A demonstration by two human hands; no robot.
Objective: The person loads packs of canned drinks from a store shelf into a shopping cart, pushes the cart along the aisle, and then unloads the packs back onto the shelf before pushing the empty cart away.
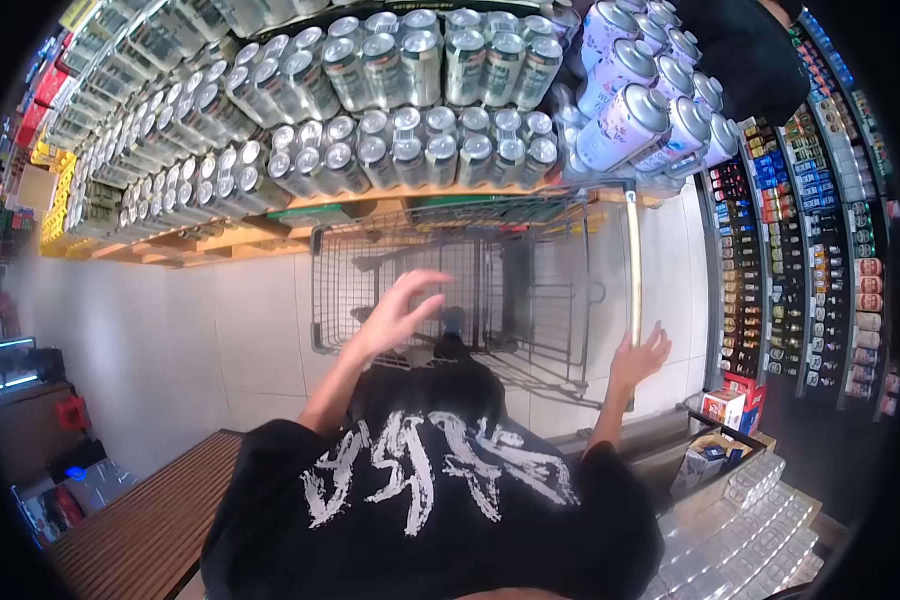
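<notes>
A wire shopping cart [342, 290] stands right before me, with its mesh basket toward the left and its long pale handle [634, 260] on the right. My left hand [400, 315] hovers over the near side of the basket, fingers curved and apart, holding nothing. Beside the lower end of the handle is my right hand [640, 357], its fingers spread. Whether its thumb side touches the handle I cannot tell. Past the cart, packs of silver-topped drink cans [405, 160] are stacked on a wooden pallet [210, 238].
Lilac-printed cans [625, 125] stand at the pallet's right end, near a person in dark clothing [760, 60]. Bottle shelves [775, 250] line the right side. Behind me are a slatted wooden surface [145, 515] and wrapped clear packs [745, 530].
</notes>
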